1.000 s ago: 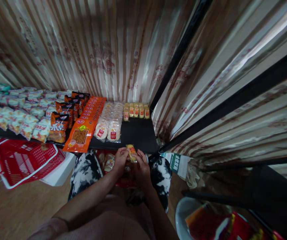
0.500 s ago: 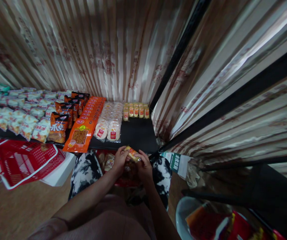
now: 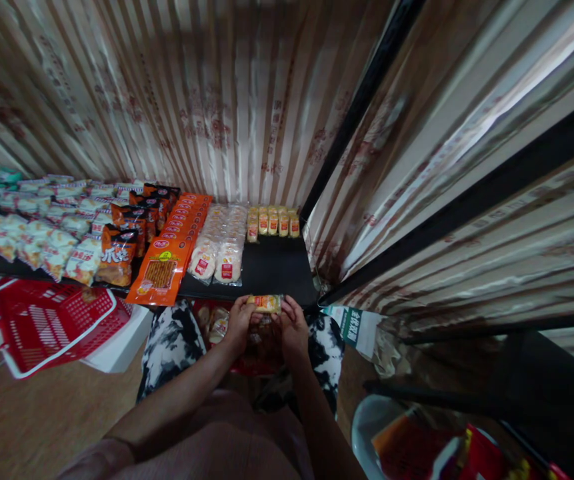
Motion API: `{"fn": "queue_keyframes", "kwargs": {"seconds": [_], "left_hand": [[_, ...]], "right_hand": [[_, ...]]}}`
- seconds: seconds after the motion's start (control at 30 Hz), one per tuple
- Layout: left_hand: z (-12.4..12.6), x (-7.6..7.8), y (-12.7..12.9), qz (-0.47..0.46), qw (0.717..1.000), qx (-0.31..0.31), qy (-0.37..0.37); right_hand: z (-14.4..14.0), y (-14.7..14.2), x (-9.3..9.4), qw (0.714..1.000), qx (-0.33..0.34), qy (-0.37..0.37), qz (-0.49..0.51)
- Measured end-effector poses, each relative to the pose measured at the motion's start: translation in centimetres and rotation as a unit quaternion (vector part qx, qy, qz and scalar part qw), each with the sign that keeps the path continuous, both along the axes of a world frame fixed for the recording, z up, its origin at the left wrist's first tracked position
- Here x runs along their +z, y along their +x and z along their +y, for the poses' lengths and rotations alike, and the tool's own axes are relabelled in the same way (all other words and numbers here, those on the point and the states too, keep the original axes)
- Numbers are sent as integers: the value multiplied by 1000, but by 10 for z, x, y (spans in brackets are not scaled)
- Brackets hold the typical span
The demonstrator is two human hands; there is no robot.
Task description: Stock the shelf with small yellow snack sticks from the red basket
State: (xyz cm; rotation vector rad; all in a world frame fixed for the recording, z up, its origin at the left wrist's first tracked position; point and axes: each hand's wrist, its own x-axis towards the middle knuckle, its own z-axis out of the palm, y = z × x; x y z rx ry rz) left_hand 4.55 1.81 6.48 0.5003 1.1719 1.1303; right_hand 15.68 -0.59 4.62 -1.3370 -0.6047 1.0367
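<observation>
Low in the frame, just below centre, the left hand and the right hand are both closed on a small yellow snack packet, each pinching one end so that it lies level between them. The packet sits just in front of the near edge of a black shelf. Under the hands there seems to be a red bag of more packets, though it is too dark to be sure. At lower left a red basket rests on the floor. Further up, on the shelf, stand rows of goods: an orange packet row, clear bread packets beside it, and, at the back, a short row of yellow packets against the striped curtain.
</observation>
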Motion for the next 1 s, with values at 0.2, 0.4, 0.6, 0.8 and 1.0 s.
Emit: {"fn": "queue_keyframes", "kwargs": {"seconds": [0.2,0.4,0.6,0.8,1.0], "left_hand": [[-2,-1,1,-14,1000,19,-17],[-4,1,1,-24,1000,2,1],[-3,-5,3,12,1000,1,20],[4,-16,7,83,995,22,46],[11,-11,6,152,986,18,71]], "right_hand": [[7,-8,0,999,11,2,51],[9,-11,2,999,28,-7,46],[12,-12,5,999,35,-27,-5],[21,-12,6,998,63,-12,-22],[29,-11,8,993,88,8,-83]]}}
